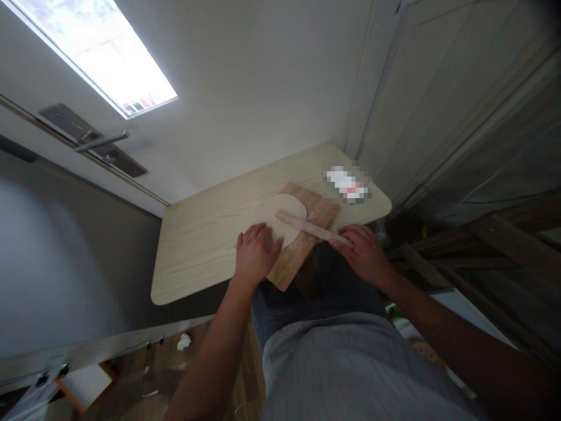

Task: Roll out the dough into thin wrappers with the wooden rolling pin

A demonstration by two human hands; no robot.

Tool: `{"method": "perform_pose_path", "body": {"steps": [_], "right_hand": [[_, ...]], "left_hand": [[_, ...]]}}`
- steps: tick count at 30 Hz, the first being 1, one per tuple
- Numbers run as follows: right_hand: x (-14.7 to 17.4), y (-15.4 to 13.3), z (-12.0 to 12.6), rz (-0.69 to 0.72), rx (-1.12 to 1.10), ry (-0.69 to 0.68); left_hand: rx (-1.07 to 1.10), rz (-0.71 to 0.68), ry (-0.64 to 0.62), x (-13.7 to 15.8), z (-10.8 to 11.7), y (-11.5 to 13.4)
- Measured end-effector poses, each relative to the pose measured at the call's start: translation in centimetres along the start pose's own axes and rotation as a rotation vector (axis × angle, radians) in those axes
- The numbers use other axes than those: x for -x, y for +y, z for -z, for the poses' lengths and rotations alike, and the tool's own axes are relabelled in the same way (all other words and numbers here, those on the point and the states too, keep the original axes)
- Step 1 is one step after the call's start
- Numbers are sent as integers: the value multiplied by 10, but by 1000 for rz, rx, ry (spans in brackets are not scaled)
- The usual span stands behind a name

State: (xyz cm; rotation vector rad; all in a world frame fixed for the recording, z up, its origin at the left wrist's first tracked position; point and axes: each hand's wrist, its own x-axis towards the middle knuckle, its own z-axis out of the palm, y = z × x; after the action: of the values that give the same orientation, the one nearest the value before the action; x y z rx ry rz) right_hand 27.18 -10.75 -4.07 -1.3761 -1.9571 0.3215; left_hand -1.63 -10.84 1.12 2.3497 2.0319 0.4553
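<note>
A flat, rounded sheet of pale dough point(276, 213) lies on a wooden board point(291, 263) set at an angle on the table. My left hand point(256, 251) rests on the dough's near left edge, its fingers spread. In my right hand point(362, 251) is the near end of a slim wooden rolling pin point(318, 231). The pin's other end reaches over the right side of the dough. White flour marks show on the board near the pin.
The light wooden table point(197, 245) stands against a white door with a metal handle point(103, 140). A blurred-out white object point(346, 184) lies at the table's right end. Wooden slats point(438, 263) stand to the right. A crumpled white scrap point(184, 341) lies on the floor.
</note>
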Motion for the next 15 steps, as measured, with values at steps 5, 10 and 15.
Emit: {"method": "perform_pose_path", "body": {"steps": [5, 10, 15], "right_hand": [[-2, -2, 3, -14, 12, -3], [-4, -1, 6, -4, 34, -29], [-5, 7, 11, -37, 22, -32]], "left_hand": [[98, -38, 94, -42, -5, 15], [50, -50, 14, -97, -25, 31], [8, -121, -85, -123, -40, 36]]}}
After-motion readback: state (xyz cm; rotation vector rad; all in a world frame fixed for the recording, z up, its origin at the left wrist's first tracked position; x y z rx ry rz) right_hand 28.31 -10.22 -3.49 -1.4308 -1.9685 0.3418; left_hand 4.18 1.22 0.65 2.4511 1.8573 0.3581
